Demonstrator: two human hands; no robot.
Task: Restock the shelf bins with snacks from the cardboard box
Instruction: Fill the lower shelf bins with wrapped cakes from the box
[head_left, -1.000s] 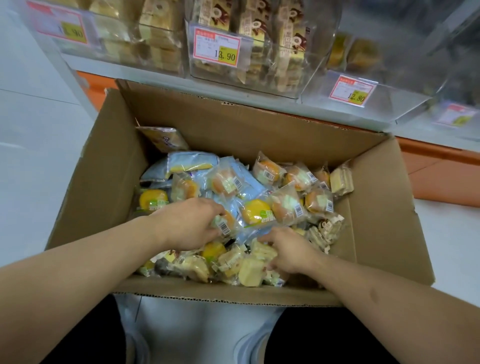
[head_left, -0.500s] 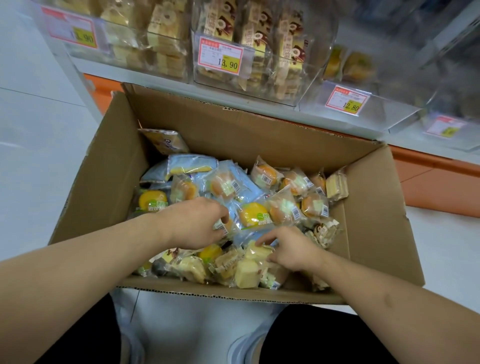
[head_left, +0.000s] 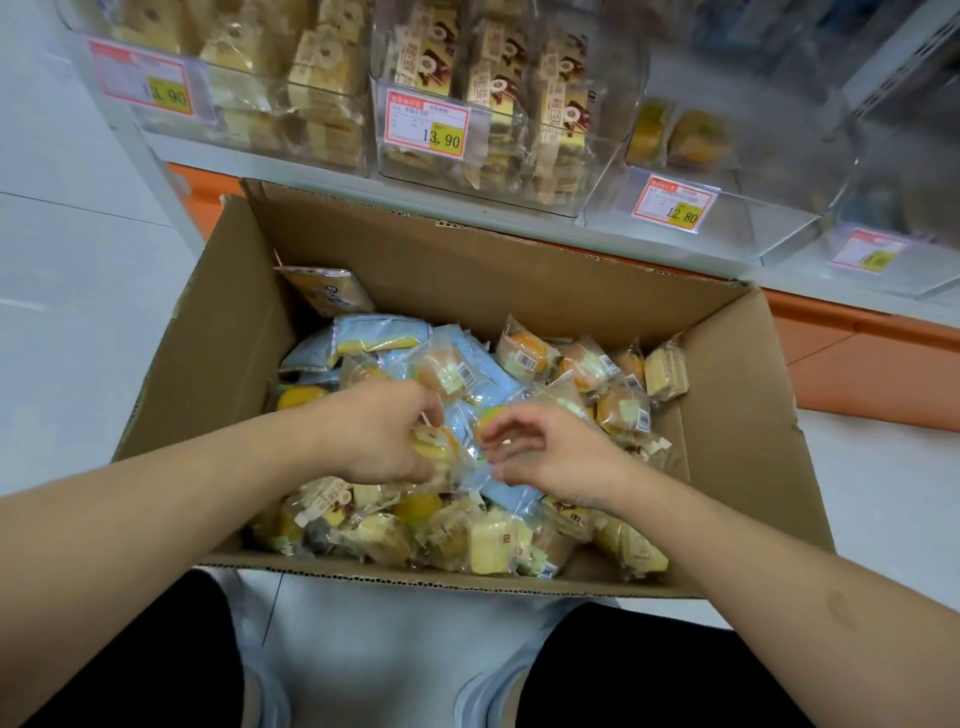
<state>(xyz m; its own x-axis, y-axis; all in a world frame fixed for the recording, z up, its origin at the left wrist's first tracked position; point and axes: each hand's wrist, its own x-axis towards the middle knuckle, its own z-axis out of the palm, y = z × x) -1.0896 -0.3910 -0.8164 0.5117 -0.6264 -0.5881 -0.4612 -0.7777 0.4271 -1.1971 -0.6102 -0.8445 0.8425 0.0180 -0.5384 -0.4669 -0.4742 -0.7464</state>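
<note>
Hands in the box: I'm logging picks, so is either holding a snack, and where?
Left hand grips a wrapped cake by its near side; right hand holds nothing clearly.

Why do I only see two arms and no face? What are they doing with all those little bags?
The camera is worn on the person's head and looks down, so you see only their arms. A cardboard box sits on the floor, full of wrapped snack cakes. The left hand holds a wrapped yellow cake in its grip. The right hand hovers beside it, fingers curled, holding nothing that I can see. Above are clear shelf bins with price tags, where the snacks go.
</note>
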